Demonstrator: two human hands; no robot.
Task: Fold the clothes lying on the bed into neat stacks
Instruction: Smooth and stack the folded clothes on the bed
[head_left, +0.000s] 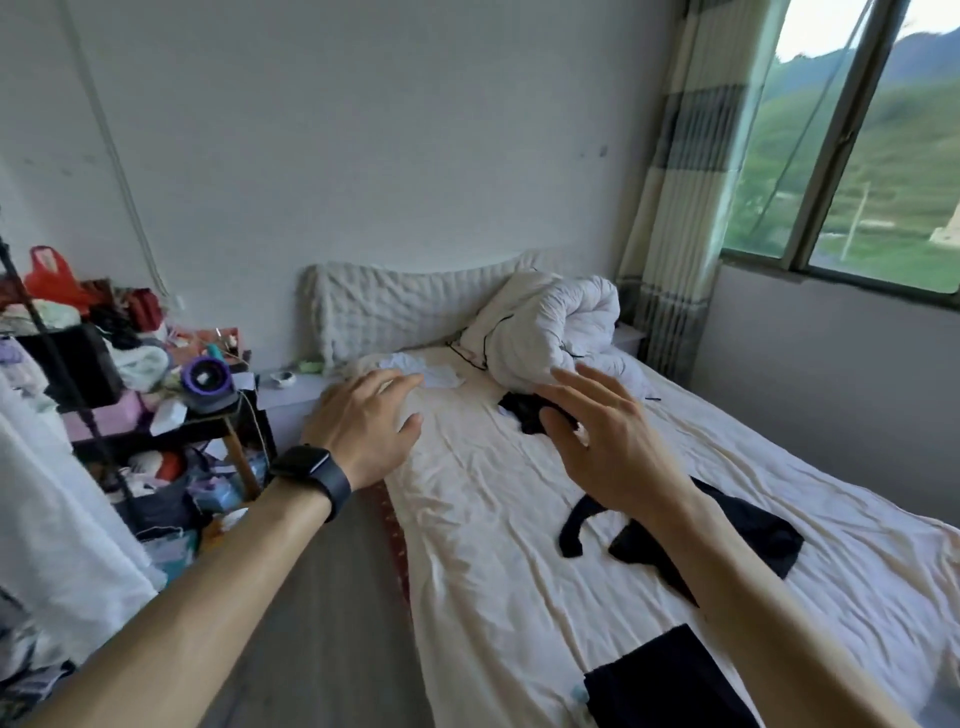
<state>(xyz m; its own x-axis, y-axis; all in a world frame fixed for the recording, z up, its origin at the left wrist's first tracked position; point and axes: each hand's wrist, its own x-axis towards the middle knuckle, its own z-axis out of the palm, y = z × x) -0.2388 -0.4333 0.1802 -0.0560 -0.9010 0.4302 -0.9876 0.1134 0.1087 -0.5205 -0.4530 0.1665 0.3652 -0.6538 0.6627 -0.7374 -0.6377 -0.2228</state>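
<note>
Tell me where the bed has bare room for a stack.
Bare sheet runs along the bed's left edge, between the small black garment and the dark cloth at the foot. Another strip lies wall-side of the large black garment. Crowded: the head end, with duvet and white cloth.

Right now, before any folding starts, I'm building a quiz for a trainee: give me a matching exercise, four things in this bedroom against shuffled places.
Things: 1 duvet; 2 watch; 3 white garment; 4 dark cloth.
Places: A on the wrist of the left hand; B on the bed, nearest the camera; C bunched up on the window side; D flat by the headboard.
Pairs: 1-C, 2-A, 3-D, 4-B.
</note>
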